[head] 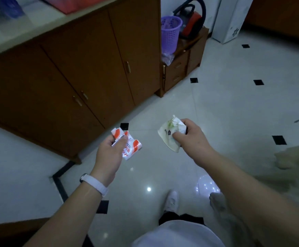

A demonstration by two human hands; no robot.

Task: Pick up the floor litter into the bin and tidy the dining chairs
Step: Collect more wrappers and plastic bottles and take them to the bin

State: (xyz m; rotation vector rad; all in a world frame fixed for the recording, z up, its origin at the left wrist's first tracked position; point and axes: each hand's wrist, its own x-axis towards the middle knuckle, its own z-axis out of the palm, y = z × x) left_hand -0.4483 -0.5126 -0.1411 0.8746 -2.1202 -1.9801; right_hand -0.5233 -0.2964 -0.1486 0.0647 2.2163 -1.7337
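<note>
My left hand (pixel 109 155) grips a crumpled white and orange-red wrapper (pixel 130 146) at waist height over the pale tiled floor. My right hand (pixel 191 138) holds a crumpled white paper (pixel 170 134) with green marks and a dark flower print. A purple perforated bin (pixel 171 34) stands far ahead on a low wooden stand, well beyond both hands. No dining chairs are in view.
A brown wooden cabinet (pixel 77 73) with several doors fills the left. A low drawer unit (pixel 182 68) carries the bin and a red and black vacuum cleaner (pixel 191 22). A white box (pixel 228 20) stands at the back right. A blurred tan shape (pixel 294 157) sits at the right edge.
</note>
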